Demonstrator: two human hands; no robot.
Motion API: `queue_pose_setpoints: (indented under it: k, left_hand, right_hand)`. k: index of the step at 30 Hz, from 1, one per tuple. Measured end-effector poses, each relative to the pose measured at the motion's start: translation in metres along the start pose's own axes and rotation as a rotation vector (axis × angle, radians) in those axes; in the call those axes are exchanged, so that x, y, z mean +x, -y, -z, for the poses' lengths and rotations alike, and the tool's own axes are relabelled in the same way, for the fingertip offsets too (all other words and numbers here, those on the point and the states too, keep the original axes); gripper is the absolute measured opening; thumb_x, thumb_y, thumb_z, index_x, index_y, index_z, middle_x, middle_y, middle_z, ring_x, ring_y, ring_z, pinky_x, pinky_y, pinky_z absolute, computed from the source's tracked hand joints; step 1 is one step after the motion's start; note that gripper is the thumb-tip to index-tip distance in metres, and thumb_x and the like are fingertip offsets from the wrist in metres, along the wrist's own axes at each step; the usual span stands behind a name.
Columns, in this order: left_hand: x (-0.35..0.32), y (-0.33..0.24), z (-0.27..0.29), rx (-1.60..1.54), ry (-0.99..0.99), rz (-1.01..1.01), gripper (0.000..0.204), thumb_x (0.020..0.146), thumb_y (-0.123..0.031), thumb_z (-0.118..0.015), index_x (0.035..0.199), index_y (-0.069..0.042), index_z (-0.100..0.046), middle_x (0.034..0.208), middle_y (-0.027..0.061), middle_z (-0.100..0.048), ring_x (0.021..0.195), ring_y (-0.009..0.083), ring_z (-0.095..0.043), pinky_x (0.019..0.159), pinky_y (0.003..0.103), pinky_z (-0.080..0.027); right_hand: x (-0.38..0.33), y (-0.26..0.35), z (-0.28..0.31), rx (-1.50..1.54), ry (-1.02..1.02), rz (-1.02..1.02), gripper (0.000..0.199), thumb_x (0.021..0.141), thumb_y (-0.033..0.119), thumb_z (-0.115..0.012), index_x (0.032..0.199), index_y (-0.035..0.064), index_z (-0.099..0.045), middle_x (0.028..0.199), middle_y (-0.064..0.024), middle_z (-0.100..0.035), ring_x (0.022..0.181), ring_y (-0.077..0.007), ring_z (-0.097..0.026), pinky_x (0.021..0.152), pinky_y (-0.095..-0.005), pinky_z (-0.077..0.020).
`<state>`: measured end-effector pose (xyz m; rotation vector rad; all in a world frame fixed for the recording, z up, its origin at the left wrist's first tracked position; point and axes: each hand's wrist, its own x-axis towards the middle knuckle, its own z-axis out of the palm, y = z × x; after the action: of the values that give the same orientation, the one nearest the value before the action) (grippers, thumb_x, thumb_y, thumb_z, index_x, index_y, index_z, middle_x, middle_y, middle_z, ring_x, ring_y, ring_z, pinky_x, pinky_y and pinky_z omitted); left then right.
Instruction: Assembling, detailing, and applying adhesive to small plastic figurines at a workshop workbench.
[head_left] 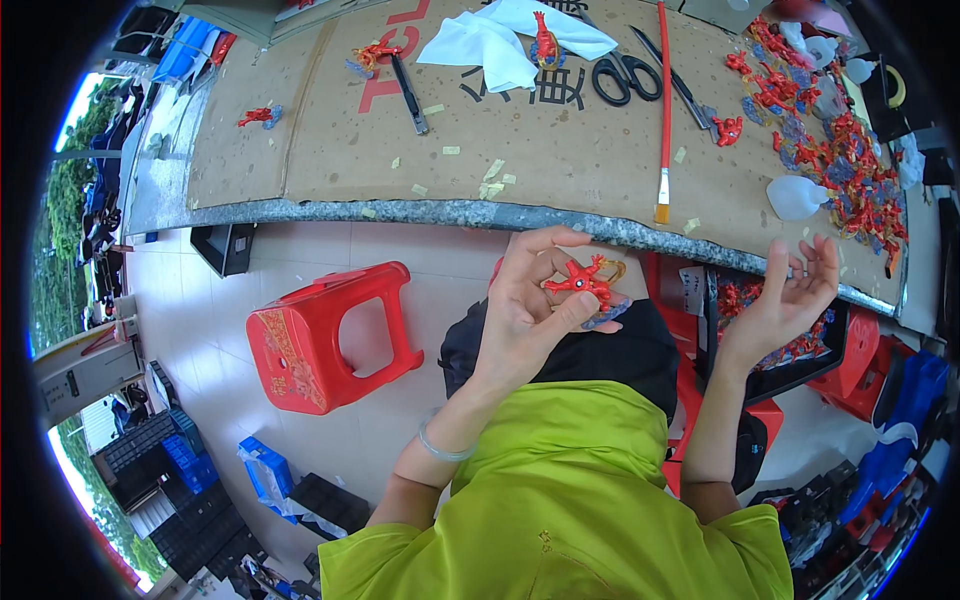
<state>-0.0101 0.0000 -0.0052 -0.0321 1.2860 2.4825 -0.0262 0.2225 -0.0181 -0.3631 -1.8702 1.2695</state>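
Observation:
My left hand (525, 310) is closed round a small red figurine (583, 281), the thumb pressed on its lower part. The figurine has a see-through amber curl and a bluish base. It is held over my lap, just off the table's front edge. To the right, my right hand (788, 305) is raised with its fingers loosely bent and apart, and nothing shows in it. It is near the table edge, above a black crate (765, 382) of similar red pieces. A paintbrush (665, 120) with a long red handle lies on the table between the hands.
Cardboard (330, 160) covers the table. On it lie black scissors (626, 78), long tweezers (672, 75), a dark pen-like tool (409, 95), a white cloth (485, 45), a standing figurine (545, 42), a white squeeze bottle (797, 198) and piled figurines (850, 170). A red stool (330, 335) stands at left.

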Motion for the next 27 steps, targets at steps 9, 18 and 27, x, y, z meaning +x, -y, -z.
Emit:
queue_pose_setpoints:
  k: [9, 18, 27]
  left_hand:
    - [0.000, 0.008, 0.004, -0.110, 0.094, -0.102, 0.027, 0.090, 0.000, -0.054, 0.115, 0.002, -0.045, 0.108, 0.0134, -0.050, 0.098, 0.0303, -0.062, 0.074, 0.043, -0.060]
    - [0.002, 0.005, 0.000, -0.040, 0.023, -0.034, 0.024, 0.090, -0.004, -0.056, 0.112, 0.002, -0.050, 0.108, 0.0149, -0.056, 0.094, 0.0372, -0.064, 0.069, 0.044, -0.060]
    - [0.003, 0.001, 0.000, 0.100, -0.036, -0.071, 0.027, 0.089, -0.002, -0.056, 0.115, 0.006, -0.052, 0.107, 0.0118, -0.053, 0.095, 0.0255, -0.063, 0.074, 0.041, -0.060]
  right_hand:
    - [0.037, -0.051, 0.002, -0.214, 0.070, -0.059, 0.067, 0.076, 0.018, -0.077, 0.128, -0.0053, -0.041, 0.123, -0.0165, -0.051, 0.115, -0.0222, -0.049, 0.097, -0.0324, -0.0370]
    - [0.054, -0.042, -0.005, 0.049, 0.223, -0.168, 0.049, 0.085, 0.010, -0.065, 0.127, -0.0047, -0.045, 0.110, -0.0123, -0.058, 0.099, -0.0166, -0.057, 0.087, -0.0264, -0.0435]
    - [0.006, 0.033, 0.027, 0.486, 0.831, -0.456, 0.047, 0.077, 0.007, -0.071, 0.113, -0.0009, -0.042, 0.097, -0.0142, -0.061, 0.092, -0.0192, -0.061, 0.082, -0.0300, -0.0487]
